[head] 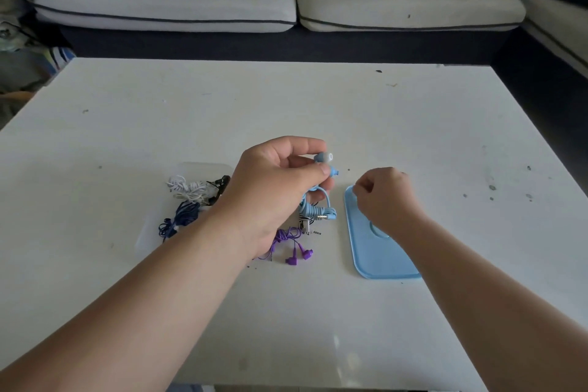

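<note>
Head cam: left hand (280, 188) is pinching the light blue earphones (318, 207) up by the buds, fingers and thumb curled round them, with the wound cord hanging just below the fingertips. Right hand (381, 197) sits just beside it, fingers curled in over the far corner of a blue lid (378, 256). Honestly can't tell if it's gripping anything. Purple earphones (297, 253) lie right under the left hand, with white earphones (187, 189) and dark blue earphones (178, 218) off to its left.

No writing, brand, number or sign can be read anywhere. The light blue earphones (315, 208) and the blue lid (381, 258) show plain surfaces, and the white table (286, 105) bears only dark specks.
</note>
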Demonstrator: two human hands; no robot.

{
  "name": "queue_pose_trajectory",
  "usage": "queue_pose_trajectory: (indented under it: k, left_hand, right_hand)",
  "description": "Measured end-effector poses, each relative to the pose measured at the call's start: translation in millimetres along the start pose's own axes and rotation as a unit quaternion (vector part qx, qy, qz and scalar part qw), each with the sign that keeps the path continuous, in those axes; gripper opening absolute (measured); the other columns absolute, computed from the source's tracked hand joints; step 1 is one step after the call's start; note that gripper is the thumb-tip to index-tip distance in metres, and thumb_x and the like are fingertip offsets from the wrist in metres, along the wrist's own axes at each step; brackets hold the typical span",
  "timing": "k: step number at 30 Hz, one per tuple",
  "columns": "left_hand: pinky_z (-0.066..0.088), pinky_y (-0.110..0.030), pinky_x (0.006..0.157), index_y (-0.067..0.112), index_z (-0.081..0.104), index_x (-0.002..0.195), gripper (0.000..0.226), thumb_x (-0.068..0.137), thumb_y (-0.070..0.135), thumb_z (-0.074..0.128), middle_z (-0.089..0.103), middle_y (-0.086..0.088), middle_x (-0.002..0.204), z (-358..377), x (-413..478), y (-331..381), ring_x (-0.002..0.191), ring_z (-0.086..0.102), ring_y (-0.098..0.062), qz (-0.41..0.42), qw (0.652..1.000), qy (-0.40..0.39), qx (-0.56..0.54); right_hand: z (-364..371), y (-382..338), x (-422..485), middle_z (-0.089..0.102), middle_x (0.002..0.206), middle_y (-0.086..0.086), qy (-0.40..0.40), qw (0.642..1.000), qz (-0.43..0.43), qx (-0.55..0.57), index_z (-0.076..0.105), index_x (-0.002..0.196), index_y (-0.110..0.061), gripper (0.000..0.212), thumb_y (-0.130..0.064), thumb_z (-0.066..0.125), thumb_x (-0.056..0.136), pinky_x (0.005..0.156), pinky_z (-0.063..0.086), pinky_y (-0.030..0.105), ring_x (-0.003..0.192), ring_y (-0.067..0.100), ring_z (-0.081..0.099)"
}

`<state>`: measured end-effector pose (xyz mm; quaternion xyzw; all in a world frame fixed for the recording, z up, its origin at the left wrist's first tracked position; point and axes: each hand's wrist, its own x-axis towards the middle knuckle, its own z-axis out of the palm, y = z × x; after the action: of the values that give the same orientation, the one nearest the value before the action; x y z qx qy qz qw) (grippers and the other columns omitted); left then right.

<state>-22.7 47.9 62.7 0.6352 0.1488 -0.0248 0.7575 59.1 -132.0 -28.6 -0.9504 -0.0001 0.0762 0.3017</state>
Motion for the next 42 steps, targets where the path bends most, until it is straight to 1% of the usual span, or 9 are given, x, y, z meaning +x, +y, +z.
queue_pose_trajectory:
  k: [8, 10, 12, 15, 18, 20, 22, 26, 42]
  left_hand:
    - [0.063, -0.040, 0.080, 0.011, 0.075, 0.110, 0.026, 0.090, -0.005, 0.073, 0.078, -0.014, 0.093, -5.2, -0.7, 0.4, 0.085, 0.078, -0.029, 0.006, 1.000, 0.000, 0.013]
    - [0.064, -0.042, 0.082, 0.011, 0.075, 0.111, 0.026, 0.090, -0.005, 0.073, 0.078, -0.014, 0.096, -6.6, -1.4, 2.1, 0.088, 0.079, -0.031, 0.009, 1.000, 0.002, 0.014]
    - [0.064, -0.042, 0.082, 0.012, 0.075, 0.110, 0.027, 0.090, -0.006, 0.073, 0.078, -0.015, 0.099, -7.4, -3.0, 4.6, 0.090, 0.079, -0.033, 0.010, 1.000, 0.004, 0.010]
    - [0.064, -0.040, 0.081, 0.012, 0.075, 0.110, 0.027, 0.090, -0.007, 0.072, 0.078, -0.012, 0.096, -10.7, -7.1, 11.4, 0.091, 0.079, -0.033, 0.013, 1.000, 0.011, -0.003]
    - [0.064, -0.037, 0.078, 0.012, 0.075, 0.110, 0.027, 0.090, -0.006, 0.072, 0.078, -0.012, 0.093, -15.2, -9.4, 18.6, 0.087, 0.079, -0.028, 0.033, 0.999, 0.022, -0.023]
    - [0.062, -0.032, 0.073, 0.013, 0.075, 0.111, 0.027, 0.091, -0.004, 0.073, 0.079, -0.012, 0.092, -17.1, -12.3, 23.8, 0.087, 0.079, -0.026, 0.048, 0.998, 0.023, -0.030]
    - [0.060, -0.027, 0.069, 0.015, 0.075, 0.112, 0.027, 0.091, -0.002, 0.073, 0.079, -0.010, 0.090, -17.8, -15.5, 27.4, 0.087, 0.079, -0.024, 0.055, 0.998, 0.016, -0.025]
    - [0.057, -0.021, 0.066, 0.017, 0.075, 0.113, 0.027, 0.092, 0.000, 0.073, 0.079, -0.005, 0.088, -19.4, -21.8, 31.0, 0.082, 0.078, -0.019, 0.067, 0.998, -0.001, -0.011]
    - [0.059, -0.022, 0.071, 0.017, 0.075, 0.112, 0.025, 0.093, 0.000, 0.072, 0.079, -0.008, 0.089, -15.9, -17.3, 28.6, 0.077, 0.076, -0.016, 0.099, 0.995, -0.010, 0.026]
  right_hand:
    - [6.1, -5.5, 3.4, 0.037, 0.058, 0.004, -0.008, 0.999, 0.001, -0.054, 0.036, 0.052, -0.015, 0.033, 0.003, 0.047, 0.078, 0.050, 0.027, 0.026, 0.052, 0.024, 0.029]
    - [5.8, -2.4, 1.8, 0.043, 0.060, 0.002, -0.012, 0.997, 0.003, -0.071, 0.039, 0.053, -0.014, 0.032, 0.001, 0.048, 0.080, 0.048, 0.028, 0.024, 0.051, 0.025, 0.034]
    - [3.2, -1.9, -1.5, 0.062, 0.072, 0.003, -0.006, 0.996, -0.003, -0.085, 0.057, 0.064, -0.015, 0.023, -0.004, 0.051, 0.083, 0.053, 0.043, 0.029, 0.057, 0.027, 0.052]
    - [-14.5, -23.1, -15.8, 0.074, 0.080, 0.001, 0.010, 0.995, 0.005, 0.096, 0.072, 0.080, -0.021, 0.018, -0.009, 0.064, 0.091, 0.065, 0.056, 0.033, 0.070, 0.022, 0.067]
    - [-43.6, -54.9, -41.8, 0.077, 0.082, 0.009, -0.033, 0.901, 0.050, 0.429, 0.076, 0.095, -0.007, 0.008, -0.002, 0.071, 0.092, 0.070, 0.062, 0.032, 0.072, 0.021, 0.072]
    - [-56.1, -70.5, -59.8, 0.075, 0.084, 0.013, -0.082, 0.826, 0.059, 0.555, 0.073, 0.103, 0.002, 0.012, 0.002, 0.069, 0.092, 0.070, 0.062, 0.027, 0.074, 0.020, 0.073]
    - [-60.7, -80.7, -74.2, 0.075, 0.086, 0.014, -0.114, 0.785, 0.061, 0.606, 0.071, 0.104, 0.004, 0.014, 0.003, 0.066, 0.091, 0.070, 0.061, 0.026, 0.075, 0.019, 0.073]
    - [-59.8, -87.2, -89.0, 0.075, 0.088, 0.016, -0.146, 0.745, 0.052, 0.648, 0.072, 0.099, 0.001, 0.019, -0.005, 0.068, 0.082, 0.069, 0.060, 0.025, 0.073, 0.018, 0.071]
    - [-59.6, -82.4, -74.0, 0.073, 0.083, 0.016, -0.156, 0.761, 0.001, 0.630, 0.074, 0.099, 0.001, 0.022, -0.007, 0.068, 0.079, 0.070, 0.061, 0.027, 0.072, 0.021, 0.071]
